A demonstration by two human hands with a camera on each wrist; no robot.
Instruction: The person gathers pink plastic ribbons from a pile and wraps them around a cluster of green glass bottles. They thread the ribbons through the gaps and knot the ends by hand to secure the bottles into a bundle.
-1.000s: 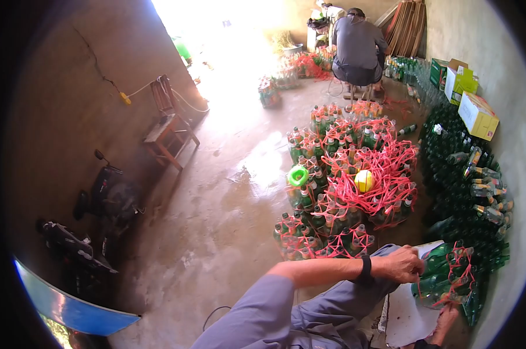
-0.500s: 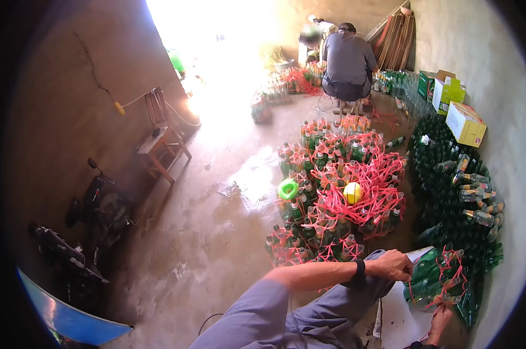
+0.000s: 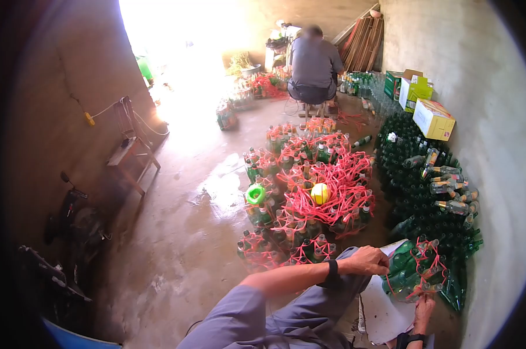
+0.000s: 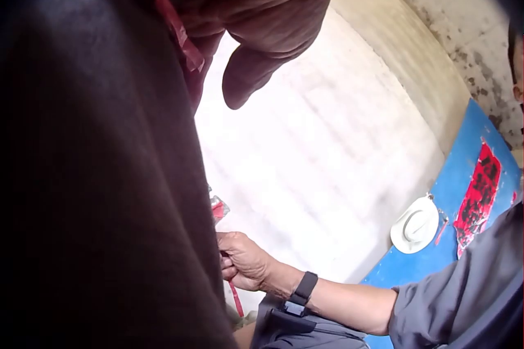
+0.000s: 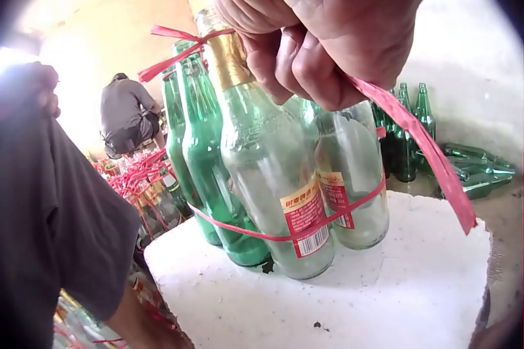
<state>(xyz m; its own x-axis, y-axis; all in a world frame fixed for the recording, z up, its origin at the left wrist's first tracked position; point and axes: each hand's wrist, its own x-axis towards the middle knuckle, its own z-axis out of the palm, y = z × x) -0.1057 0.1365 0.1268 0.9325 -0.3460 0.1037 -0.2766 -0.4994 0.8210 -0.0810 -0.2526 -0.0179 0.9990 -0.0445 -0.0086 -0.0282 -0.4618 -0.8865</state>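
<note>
My left hand [image 3: 364,262] and right hand [image 3: 424,309] work at a bundle of bottles [image 5: 270,177], lower right of the head view, as the whole scene sits further left in that view than half a second ago; the hands stay at the bundle. The right fingers are curled tight on red tape [image 5: 422,148], its loose end hanging beyond the fist. The left fingers are curled in at another length of the tape, the thumb held apart

The green and clear bottles stand upright on a white slab [image 5: 393,300], a red band round their lower halves. Around me, red-tied bundles [image 3: 298,203] fill the middle of the head view, topped by a green ring [image 3: 255,194] and a yellow ball [image 3: 320,193]. A seated person [image 3: 314,64] is at upper centre, back to me, and boxes [image 3: 434,120] line the upper right

The slab's right edge shows in the right wrist view, loose green bottles [image 5: 475,171] lying beyond it. Left of the bundles, bare floor [image 3: 175,232] runs toward a wooden chair [image 3: 132,154]; to the right, massed bottles and the wall close in
</note>
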